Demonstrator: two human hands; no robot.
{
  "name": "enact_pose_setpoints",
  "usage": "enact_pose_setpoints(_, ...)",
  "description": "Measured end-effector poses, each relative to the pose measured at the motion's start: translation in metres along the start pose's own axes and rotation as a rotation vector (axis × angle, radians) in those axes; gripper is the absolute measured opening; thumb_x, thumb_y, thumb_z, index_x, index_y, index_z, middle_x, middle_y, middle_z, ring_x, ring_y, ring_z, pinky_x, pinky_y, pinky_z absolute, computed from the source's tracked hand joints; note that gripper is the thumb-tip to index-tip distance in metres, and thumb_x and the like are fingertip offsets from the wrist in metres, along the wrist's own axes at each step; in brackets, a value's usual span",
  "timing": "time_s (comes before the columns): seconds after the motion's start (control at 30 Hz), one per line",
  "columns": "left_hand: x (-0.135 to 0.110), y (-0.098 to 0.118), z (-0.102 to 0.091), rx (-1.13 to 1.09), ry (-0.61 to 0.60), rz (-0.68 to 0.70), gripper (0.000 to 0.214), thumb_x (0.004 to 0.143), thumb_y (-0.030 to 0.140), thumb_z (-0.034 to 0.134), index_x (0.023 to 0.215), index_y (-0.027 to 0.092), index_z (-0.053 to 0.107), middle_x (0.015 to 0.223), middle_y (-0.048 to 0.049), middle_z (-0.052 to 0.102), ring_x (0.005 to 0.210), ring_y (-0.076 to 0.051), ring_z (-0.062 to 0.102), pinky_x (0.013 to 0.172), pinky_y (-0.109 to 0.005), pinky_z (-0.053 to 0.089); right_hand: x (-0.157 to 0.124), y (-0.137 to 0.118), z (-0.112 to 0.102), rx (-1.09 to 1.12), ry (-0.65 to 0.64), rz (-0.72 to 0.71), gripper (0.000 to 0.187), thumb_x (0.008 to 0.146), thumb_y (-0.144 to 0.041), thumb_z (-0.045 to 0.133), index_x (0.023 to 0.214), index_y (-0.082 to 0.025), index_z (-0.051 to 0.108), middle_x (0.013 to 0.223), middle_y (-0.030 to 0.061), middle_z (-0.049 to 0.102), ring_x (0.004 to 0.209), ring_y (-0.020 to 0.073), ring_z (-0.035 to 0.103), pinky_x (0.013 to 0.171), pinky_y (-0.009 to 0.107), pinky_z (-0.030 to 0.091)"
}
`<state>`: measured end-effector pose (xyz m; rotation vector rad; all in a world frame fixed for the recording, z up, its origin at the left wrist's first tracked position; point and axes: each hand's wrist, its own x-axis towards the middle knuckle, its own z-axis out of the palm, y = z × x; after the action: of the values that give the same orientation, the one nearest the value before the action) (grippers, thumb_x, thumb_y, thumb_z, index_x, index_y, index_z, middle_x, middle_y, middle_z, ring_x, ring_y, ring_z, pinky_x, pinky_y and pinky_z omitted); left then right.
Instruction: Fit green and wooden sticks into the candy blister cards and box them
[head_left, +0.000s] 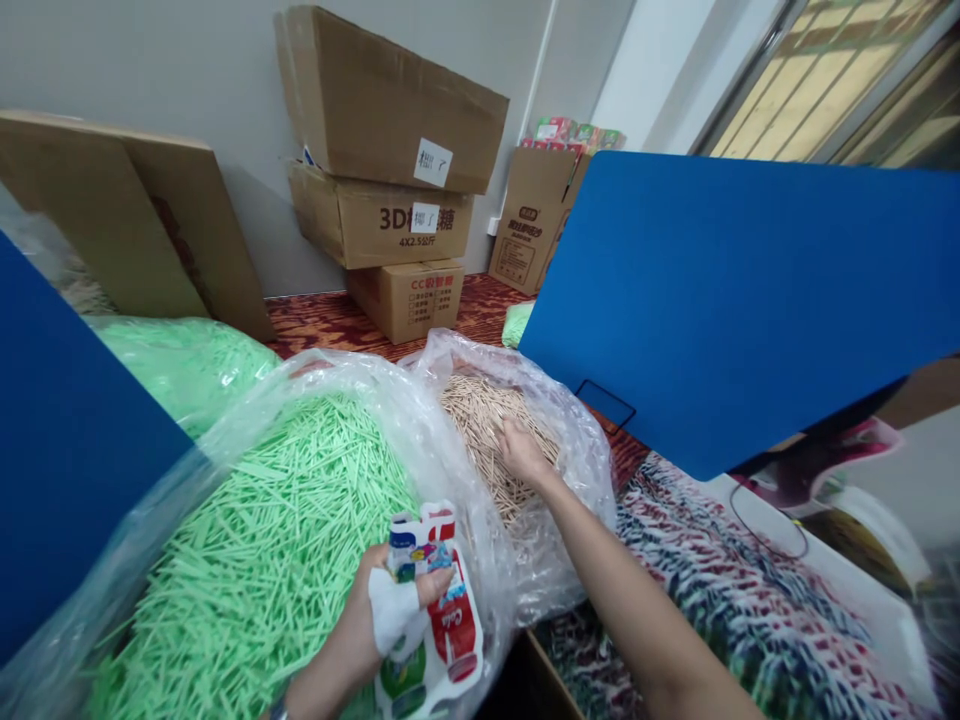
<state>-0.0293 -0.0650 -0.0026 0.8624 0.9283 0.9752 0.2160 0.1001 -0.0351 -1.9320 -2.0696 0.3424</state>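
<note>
My left hand [367, 625] is closed around a small printed pouch [439, 625] in white, red and blue, held upright over a clear plastic bag [247, 400] heaped with green sticks [277, 540]. My right hand [521, 452] reaches forward into a second clear bag [577, 440] filled with pale wooden sticks [480, 420]. Its fingers curl down into the pile and their tips are buried, so I cannot see whether they hold any.
Blue partition panels stand at the right [735, 300] and left [60, 460]. Stacked cardboard boxes [382, 160] sit against the back wall, and a flat carton [127, 210] leans at the left. Another green heap [180, 360] lies behind. A patterned cloth [720, 590] covers the surface at the right.
</note>
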Motion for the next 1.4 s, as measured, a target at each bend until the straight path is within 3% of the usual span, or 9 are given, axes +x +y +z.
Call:
enact_pose_setpoints(0.17,0.001,0.000,0.001,0.003,-0.002,0.021,0.027,0.060,0.036,0.081,0.065,0.014,0.066,0.064,-0.0035,0.067,0.060,-0.020,0.061,0.064,-0.029,0.050,0.001,0.001,0.001,0.168,0.051,0.027,0.023,0.087,-0.018,0.041,0.106,-0.014,0.054,0.090,0.0097,0.066,0.086,0.0206,0.060,0.079,0.029,0.038)
enact_pose_setpoints(0.33,0.006,-0.003,0.001,0.032,0.011,0.027,0.030,0.058,0.039,0.081,0.066,0.014,0.066,0.063,-0.0040,0.067,0.059,-0.020,0.061,0.063,-0.030,0.050,-0.003,0.003,-0.004,0.415,0.151,0.024,0.020,0.087,-0.026,0.043,0.099,-0.018,0.055,0.092,0.0083,0.066,0.088,0.0205,0.059,0.082,0.031,0.039)
enact_pose_setpoints(0.47,0.010,-0.003,0.004,0.024,0.046,0.030,0.032,0.057,0.041,0.081,0.066,0.013,0.067,0.060,-0.0041,0.067,0.056,-0.020,0.061,0.061,-0.030,0.050,-0.003,0.003,-0.004,0.664,0.221,0.035,0.036,0.088,-0.047,0.037,0.102,-0.018,0.052,0.081,0.0049,0.065,0.077,0.0181,0.060,0.078,0.033,0.044)
enact_pose_setpoints(0.63,0.014,0.001,0.010,0.024,0.036,0.020,0.029,0.059,0.037,0.081,0.070,0.013,0.069,0.063,-0.0049,0.069,0.058,-0.020,0.063,0.060,-0.029,0.050,0.000,0.002,0.001,0.924,0.224,0.074,0.055,0.078,-0.069,0.038,0.097,-0.019,0.053,0.073,0.0017,0.062,0.065,0.0154,0.061,0.068,0.031,0.049)
enact_pose_setpoints(0.87,0.019,0.001,0.012,0.064,0.053,0.026,0.026,0.061,0.033,0.081,0.068,0.012,0.067,0.063,-0.0037,0.068,0.053,-0.016,0.060,0.055,-0.026,0.047,-0.010,0.001,-0.016,1.015,0.260,0.094,0.033,0.075,-0.051,0.058,0.086,-0.020,0.056,0.079,0.0029,0.061,0.079,0.0184,0.058,0.084,0.038,0.047)
enact_pose_setpoints(1.0,0.025,0.001,0.012,0.138,0.079,0.063,0.025,0.060,0.030,0.081,0.067,0.012,0.067,0.061,-0.0031,0.066,0.052,-0.016,0.058,0.054,-0.026,0.047,-0.023,-0.025,-0.031,1.161,0.232,0.101,0.034,0.083,-0.054,0.047,0.096,-0.023,0.051,0.069,-0.0034,0.051,0.063,0.0144,0.056,0.075,0.037,0.052)
enact_pose_setpoints(1.17,0.033,-0.001,0.012,0.159,0.087,0.132,0.019,0.061,0.024,0.080,0.066,0.014,0.065,0.060,0.0001,0.065,0.052,-0.014,0.056,0.052,-0.023,0.045,-0.059,-0.082,-0.058,1.607,0.174,-0.017,0.028,0.081,-0.048,0.059,0.092,-0.024,0.048,0.068,-0.0051,0.049,0.064,0.0139,0.058,0.075,0.038,0.054)
enact_pose_setpoints(1.27,0.035,-0.003,0.013,0.188,0.087,0.214,0.016,0.065,0.024,0.078,0.067,0.014,0.065,0.064,0.0004,0.066,0.055,-0.014,0.056,0.054,-0.022,0.045,-0.078,-0.111,-0.067,1.620,0.259,-0.134,0.024,0.086,-0.047,0.053,0.093,-0.025,0.047,0.064,-0.0057,0.048,0.063,0.0144,0.059,0.080,0.041,0.053)
enact_pose_setpoints(1.4,0.033,-0.001,0.013,0.305,0.113,0.333,0.015,0.065,0.024,0.077,0.071,0.015,0.066,0.069,0.0000,0.066,0.061,-0.017,0.057,0.060,-0.024,0.046,-0.087,-0.130,-0.062,1.542,0.315,-0.293,0.016,0.093,-0.041,0.043,0.096,-0.025,0.046,0.064,-0.0059,0.049,0.068,0.0135,0.061,0.088,0.042,0.048)
